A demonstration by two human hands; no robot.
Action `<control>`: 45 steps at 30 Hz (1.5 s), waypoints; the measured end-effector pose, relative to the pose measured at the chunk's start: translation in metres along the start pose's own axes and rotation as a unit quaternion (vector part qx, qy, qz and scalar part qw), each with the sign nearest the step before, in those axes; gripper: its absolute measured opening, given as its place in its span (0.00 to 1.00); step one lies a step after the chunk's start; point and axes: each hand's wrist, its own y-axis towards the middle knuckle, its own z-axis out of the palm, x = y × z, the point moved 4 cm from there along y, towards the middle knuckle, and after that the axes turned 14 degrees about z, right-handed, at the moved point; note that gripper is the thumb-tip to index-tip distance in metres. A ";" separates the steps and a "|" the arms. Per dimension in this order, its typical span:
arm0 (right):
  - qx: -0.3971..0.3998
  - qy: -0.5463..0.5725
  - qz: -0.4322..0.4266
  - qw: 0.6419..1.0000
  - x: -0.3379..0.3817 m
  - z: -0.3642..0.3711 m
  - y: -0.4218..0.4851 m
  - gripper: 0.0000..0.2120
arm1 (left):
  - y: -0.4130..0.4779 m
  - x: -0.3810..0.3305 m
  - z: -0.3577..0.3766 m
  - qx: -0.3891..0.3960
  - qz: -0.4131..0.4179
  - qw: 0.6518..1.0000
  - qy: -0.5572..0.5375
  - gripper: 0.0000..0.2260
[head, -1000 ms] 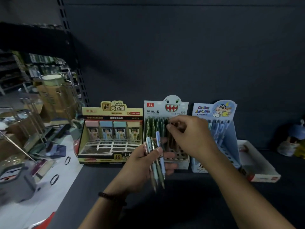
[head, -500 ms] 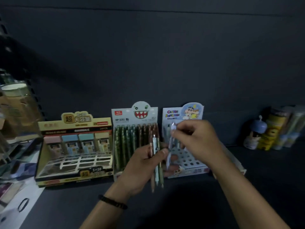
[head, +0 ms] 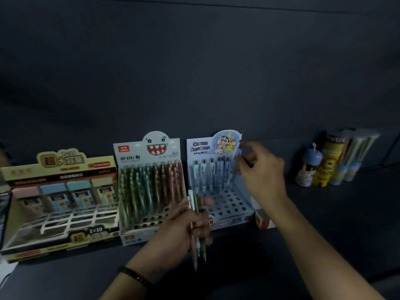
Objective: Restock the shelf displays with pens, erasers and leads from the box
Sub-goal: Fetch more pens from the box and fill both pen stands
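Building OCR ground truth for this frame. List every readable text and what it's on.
"超大容量": header of the yellow lead display
"1=10": same header, and its front lip
"2B": red strip on that header
"LANTU": red tag on the monster pen display
"MP 8283": same display, below the tag
"CRAYON SHINCHAN": header of the blue pen display
"COLO", rest hidden: yellow tube
Small print elsewhere: too blurred to read.

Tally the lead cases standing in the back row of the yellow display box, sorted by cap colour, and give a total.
Pink-capped lead case: 1
Blue-capped lead case: 1
Teal-capped lead case: 1
Cream-capped lead case: 1
Total: 4
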 end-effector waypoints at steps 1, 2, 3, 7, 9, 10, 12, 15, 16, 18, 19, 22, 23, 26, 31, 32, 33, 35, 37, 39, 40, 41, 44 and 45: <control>0.004 -0.005 0.001 1.000 -0.002 0.004 0.000 0.14 | 0.001 0.000 -0.002 -0.005 0.010 1.000 0.004 0.19; 0.008 -0.015 0.004 1.000 -0.003 0.008 0.000 0.14 | 0.002 -0.001 -0.002 -0.009 0.020 1.000 0.014 0.20; 0.011 -0.027 0.009 1.000 -0.004 0.010 0.000 0.15 | 0.002 -0.001 -0.003 -0.012 0.030 0.999 0.024 0.18; 0.016 -0.063 0.018 0.998 -0.009 0.020 0.001 0.14 | 0.000 0.000 -0.006 -0.016 0.049 0.998 0.040 0.11; 0.039 -0.097 0.020 0.994 -0.012 0.026 0.002 0.12 | 0.000 -0.003 -0.008 -0.018 0.063 0.997 0.033 0.10; 0.054 -0.120 0.020 0.991 -0.013 0.029 0.001 0.11 | 0.000 -0.004 -0.009 -0.018 0.068 0.997 0.029 0.11; 0.074 -0.144 0.027 0.986 -0.014 0.031 0.000 0.10 | -0.001 -0.006 -0.011 -0.006 0.068 0.998 0.014 0.13; 0.086 -0.148 0.043 0.984 -0.006 0.024 -0.001 0.11 | -0.004 -0.008 -0.010 0.019 0.057 0.998 0.026 0.14; 0.084 -0.152 0.043 0.984 -0.003 0.021 -0.002 0.12 | -0.004 -0.009 -0.008 0.021 0.053 0.998 0.041 0.15; 0.058 -0.141 0.032 0.988 0.006 0.014 -0.008 0.12 | -0.004 -0.010 -0.005 0.024 0.044 0.997 0.054 0.16; 0.040 -0.122 0.025 0.991 0.011 0.010 -0.013 0.11 | -0.004 -0.011 -0.003 0.024 0.042 0.997 0.051 0.16; 0.080 -0.044 0.013 0.996 0.027 0.005 -0.031 0.07 | -0.003 -0.012 -0.001 0.018 0.044 0.998 0.036 0.16; 0.135 -0.024 0.017 0.990 0.032 0.007 -0.037 0.07 | -0.003 -0.012 0.000 0.019 0.047 0.998 0.035 0.16; 0.265 -0.010 0.016 0.964 0.041 0.021 -0.049 0.09 | -0.003 -0.016 0.002 0.039 0.054 0.997 0.040 0.16; 0.282 0.037 0.023 0.959 0.041 0.031 -0.052 0.06 | -0.008 -0.025 0.002 0.043 0.061 0.993 0.089 0.14; 0.290 0.054 0.031 0.955 0.042 0.032 -0.052 0.06 | -0.009 -0.027 0.002 0.042 0.064 0.992 0.100 0.14; 0.296 0.074 0.033 0.952 0.044 0.033 -0.052 0.06 | -0.012 -0.029 0.002 0.037 0.066 0.991 0.110 0.14; 0.289 0.118 0.036 0.949 0.051 0.033 -0.052 0.07 | -0.019 -0.036 -0.002 0.019 0.073 0.987 0.138 0.13; 0.264 0.186 0.061 0.944 0.059 0.033 -0.053 0.06 | -0.030 -0.047 -0.012 -0.006 0.089 0.981 0.174 0.13; 0.238 0.236 0.073 0.939 0.069 0.034 -0.055 0.09 | -0.044 -0.059 -0.026 -0.033 0.115 0.974 0.193 0.11; 0.226 0.243 0.060 0.941 0.075 0.037 -0.057 0.11 | -0.052 -0.064 -0.035 -0.040 0.129 0.970 0.203 0.10; 0.219 0.249 0.044 0.942 0.081 0.042 -0.060 0.12 | -0.061 -0.069 -0.044 -0.046 0.137 0.966 0.213 0.09; 0.207 0.282 0.014 0.937 0.098 0.059 -0.071 0.12 | -0.080 -0.078 -0.067 -0.071 0.154 0.963 0.208 0.09; 0.199 0.283 0.006 0.938 0.102 0.065 -0.074 0.11 | -0.085 -0.080 -0.075 -0.089 0.161 0.965 0.187 0.08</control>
